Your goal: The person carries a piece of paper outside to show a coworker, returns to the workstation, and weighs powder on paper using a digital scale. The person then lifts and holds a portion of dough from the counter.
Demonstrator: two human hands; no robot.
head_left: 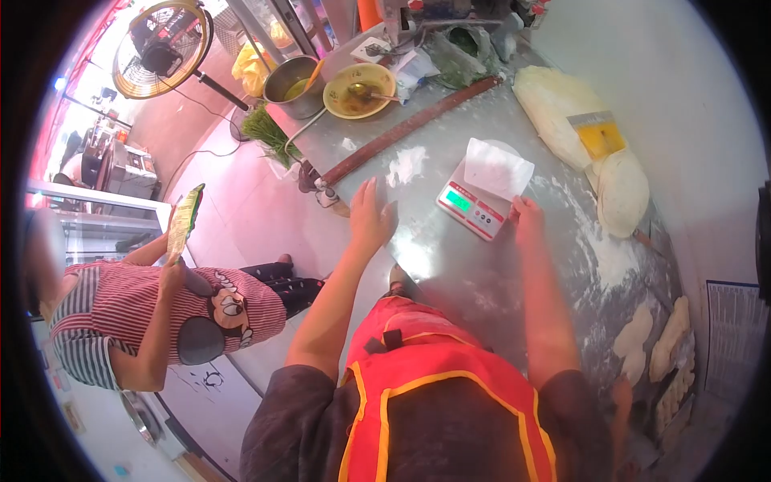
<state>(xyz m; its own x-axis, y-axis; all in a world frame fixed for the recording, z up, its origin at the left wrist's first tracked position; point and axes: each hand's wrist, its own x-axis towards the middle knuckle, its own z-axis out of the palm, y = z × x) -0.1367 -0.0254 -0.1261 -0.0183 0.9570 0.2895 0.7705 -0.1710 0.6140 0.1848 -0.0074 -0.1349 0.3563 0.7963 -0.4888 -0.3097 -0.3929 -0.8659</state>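
Note:
My left hand is over the near left edge of the metal table, fingers stretched and apart, holding nothing. A red and white digital scale with a lit green display lies on the table to its right. Over the scale's pan is a white sheet of paper, tilted up. My right hand is at the scale's right side, its fingers closed at the lower right corner of the paper. Loose flour lies on the table between my left hand and the scale.
A long wooden stick crosses the table. Behind it are a yellow bowl and a metal pot. Dough with a yellow scraper lies right; flattened dough pieces are nearer. At left, a person holds a green packet.

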